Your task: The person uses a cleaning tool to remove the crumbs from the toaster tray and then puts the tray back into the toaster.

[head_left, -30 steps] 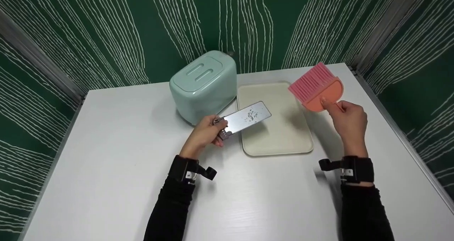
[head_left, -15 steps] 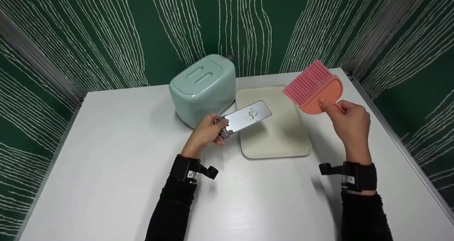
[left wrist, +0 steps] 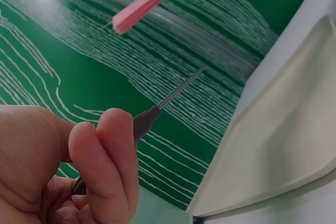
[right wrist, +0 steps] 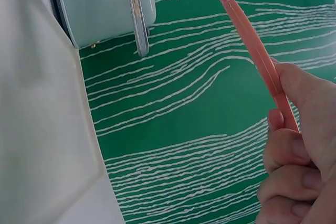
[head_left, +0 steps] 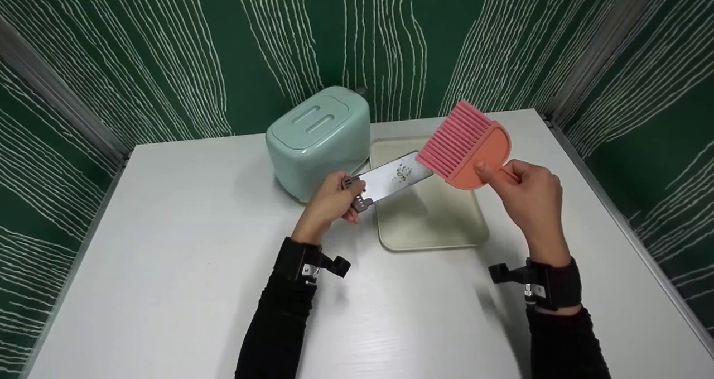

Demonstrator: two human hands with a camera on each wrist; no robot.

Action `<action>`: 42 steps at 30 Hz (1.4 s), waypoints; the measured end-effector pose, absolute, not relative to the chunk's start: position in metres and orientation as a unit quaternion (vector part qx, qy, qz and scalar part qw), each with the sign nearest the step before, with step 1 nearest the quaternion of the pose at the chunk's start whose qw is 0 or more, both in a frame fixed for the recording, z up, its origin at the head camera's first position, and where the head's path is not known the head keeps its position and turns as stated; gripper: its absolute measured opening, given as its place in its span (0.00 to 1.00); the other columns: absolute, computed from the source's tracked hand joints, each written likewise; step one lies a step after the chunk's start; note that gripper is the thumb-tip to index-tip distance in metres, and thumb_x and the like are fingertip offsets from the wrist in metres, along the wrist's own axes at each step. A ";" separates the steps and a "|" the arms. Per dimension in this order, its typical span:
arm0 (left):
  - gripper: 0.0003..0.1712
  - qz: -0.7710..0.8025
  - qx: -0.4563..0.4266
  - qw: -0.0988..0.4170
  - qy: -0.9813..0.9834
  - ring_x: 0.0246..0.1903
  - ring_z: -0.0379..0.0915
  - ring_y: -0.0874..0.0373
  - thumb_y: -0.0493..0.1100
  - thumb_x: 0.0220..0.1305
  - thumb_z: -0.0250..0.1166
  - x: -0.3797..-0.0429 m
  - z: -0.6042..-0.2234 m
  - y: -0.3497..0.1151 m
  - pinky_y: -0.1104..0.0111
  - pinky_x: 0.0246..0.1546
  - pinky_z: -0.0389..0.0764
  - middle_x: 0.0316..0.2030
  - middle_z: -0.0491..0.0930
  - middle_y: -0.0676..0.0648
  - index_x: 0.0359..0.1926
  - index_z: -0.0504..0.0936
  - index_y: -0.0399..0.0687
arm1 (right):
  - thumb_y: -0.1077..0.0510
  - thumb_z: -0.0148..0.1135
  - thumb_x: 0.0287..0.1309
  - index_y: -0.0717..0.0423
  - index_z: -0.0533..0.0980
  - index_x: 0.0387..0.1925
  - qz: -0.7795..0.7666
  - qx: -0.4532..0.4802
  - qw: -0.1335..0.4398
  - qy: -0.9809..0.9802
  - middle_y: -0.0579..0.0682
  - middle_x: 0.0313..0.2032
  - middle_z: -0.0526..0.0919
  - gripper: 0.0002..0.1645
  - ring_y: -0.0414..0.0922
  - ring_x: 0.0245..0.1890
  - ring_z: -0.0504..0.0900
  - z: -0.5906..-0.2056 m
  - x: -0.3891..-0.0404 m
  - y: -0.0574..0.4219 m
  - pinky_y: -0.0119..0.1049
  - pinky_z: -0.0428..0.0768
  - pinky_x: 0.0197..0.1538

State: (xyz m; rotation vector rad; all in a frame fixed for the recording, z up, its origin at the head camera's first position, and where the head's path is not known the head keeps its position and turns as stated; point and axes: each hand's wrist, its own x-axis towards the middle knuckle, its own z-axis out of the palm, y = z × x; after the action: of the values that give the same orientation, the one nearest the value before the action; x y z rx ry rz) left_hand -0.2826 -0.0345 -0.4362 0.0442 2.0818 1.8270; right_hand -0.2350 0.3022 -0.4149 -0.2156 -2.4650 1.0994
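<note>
In the head view my left hand grips the grey end of a flat metal crumb tray, thumb on top. Small crumbs lie near its far end. My right hand pinches the short handle of a pink-bristled brush with an orange half-round back. The bristles overlap the tray's far corner from above, but the left wrist view shows the brush apart from the tray's thin edge. Edge-on in the right wrist view, the crumb tray lies level with the toaster.
A mint-green toaster stands at the back, just behind my left hand. Beneath the crumb tray a cream rectangular tray lies on the white table. Green walls with white lines enclose the table's back and sides.
The brush has moved left and slightly down, from over the cream tray's right side to the crumb tray's far end. My left hand has shifted slightly up and right with the crumb tray.
</note>
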 end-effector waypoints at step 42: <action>0.11 0.567 0.034 0.138 0.811 0.11 0.72 0.62 0.41 0.82 0.60 -0.277 -0.418 -0.018 0.72 0.15 0.83 0.27 0.76 0.46 0.53 0.76 0.36 | 0.31 0.75 0.61 0.46 0.62 0.15 0.211 0.072 0.193 -0.955 0.40 0.14 0.59 0.39 0.42 0.18 0.60 -0.419 -0.256 0.243 0.35 0.52 0.22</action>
State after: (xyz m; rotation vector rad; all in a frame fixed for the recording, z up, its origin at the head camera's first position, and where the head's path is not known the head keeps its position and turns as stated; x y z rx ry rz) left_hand -0.2767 -0.0183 -0.4181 0.0977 2.3463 1.6406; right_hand -0.2561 0.2435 -0.4190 0.2022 -2.6814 0.5932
